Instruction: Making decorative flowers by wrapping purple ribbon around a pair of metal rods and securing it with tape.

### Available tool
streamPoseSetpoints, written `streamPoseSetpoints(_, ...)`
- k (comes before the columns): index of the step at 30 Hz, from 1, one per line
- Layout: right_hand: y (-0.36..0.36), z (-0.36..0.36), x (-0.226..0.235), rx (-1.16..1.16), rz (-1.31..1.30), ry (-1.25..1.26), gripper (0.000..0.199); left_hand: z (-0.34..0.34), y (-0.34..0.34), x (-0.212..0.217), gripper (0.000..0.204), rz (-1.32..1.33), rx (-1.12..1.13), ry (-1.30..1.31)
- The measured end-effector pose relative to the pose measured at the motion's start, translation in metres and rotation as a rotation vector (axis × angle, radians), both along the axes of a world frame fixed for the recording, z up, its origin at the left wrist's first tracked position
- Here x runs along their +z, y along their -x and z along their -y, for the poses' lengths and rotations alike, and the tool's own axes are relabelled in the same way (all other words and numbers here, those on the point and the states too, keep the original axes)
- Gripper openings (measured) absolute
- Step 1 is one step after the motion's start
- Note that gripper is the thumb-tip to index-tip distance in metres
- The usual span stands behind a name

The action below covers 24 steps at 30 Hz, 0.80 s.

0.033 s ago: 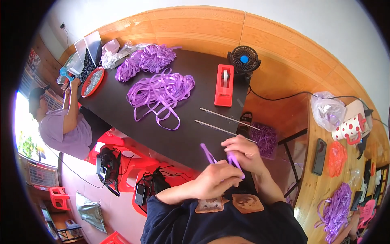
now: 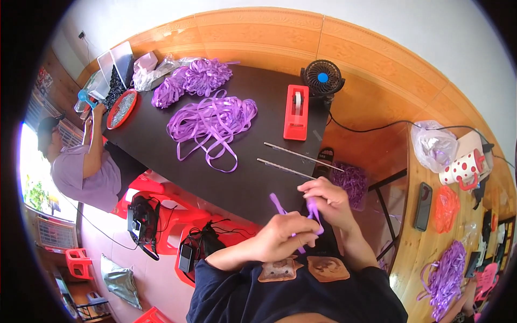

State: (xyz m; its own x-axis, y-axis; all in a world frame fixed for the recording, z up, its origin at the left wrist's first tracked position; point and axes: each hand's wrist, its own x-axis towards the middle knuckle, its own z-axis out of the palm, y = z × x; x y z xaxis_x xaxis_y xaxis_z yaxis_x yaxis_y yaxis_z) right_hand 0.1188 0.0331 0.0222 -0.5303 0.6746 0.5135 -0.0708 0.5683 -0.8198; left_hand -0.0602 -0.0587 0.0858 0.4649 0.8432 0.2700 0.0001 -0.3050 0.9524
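Observation:
In front of my chest, both hands work on a purple ribbon (image 2: 278,204). My left hand (image 2: 289,231) is closed on it, one strip sticking up past the knuckles and a short end hanging below the fingers. My right hand (image 2: 326,201) pinches a looped part of the same ribbon just to the right; its fingertips are partly hidden. On the dark table beyond lies a loose heap of purple ribbon (image 2: 221,121), with bundled ribbon (image 2: 202,78) behind it. Two thin rods (image 2: 285,168) lie near my right hand, pointing toward it.
A red tape dispenser (image 2: 295,113) and a small black fan (image 2: 322,78) stand at the table's far right. A red tray (image 2: 123,109) of small clear pieces sits at the left, near a seated person (image 2: 86,167). On the wooden side table (image 2: 409,237) are a phone, a dotted mug and ribbon.
My right hand has moved slightly up and to the right. The ribbon loop between my hands stands more open, and an end now shows below my left hand.

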Motion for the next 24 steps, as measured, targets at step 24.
streamPoseSetpoints(24, -0.074, 0.017, 0.052, -0.158, 0.381, -0.212, 0.027, -0.053, -0.050, -0.046, 0.026, 0.103, -0.031, 0.460)
